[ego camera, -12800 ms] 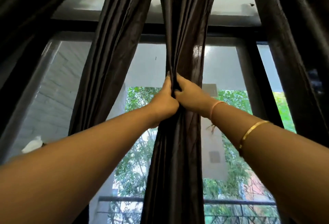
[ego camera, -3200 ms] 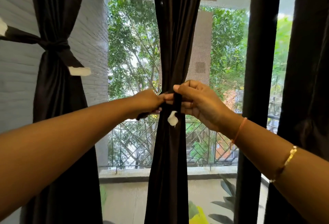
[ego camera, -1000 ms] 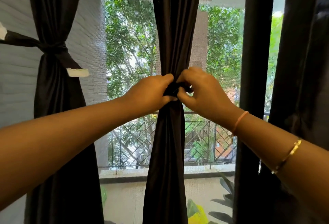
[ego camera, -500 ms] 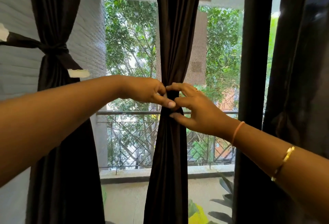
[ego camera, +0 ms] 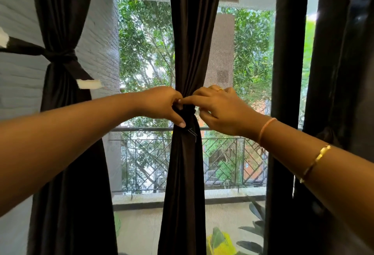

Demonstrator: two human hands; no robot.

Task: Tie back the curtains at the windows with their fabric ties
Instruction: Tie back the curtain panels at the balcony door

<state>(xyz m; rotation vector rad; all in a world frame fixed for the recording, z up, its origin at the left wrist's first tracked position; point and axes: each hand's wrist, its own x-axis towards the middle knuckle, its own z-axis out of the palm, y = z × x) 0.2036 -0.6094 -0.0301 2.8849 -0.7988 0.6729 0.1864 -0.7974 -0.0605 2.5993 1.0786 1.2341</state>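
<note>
Higher now, the right hand (ego camera: 220, 111) meets the left hand (ego camera: 162, 105) at the middle curtain's (ego camera: 190, 42) fabric tie (ego camera: 188, 113).
Both pinch it, fingers curled.

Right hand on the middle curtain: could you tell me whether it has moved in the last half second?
Yes, upward: the right hand now sits mostly above the railing bar, which ran behind its middle before.
</note>
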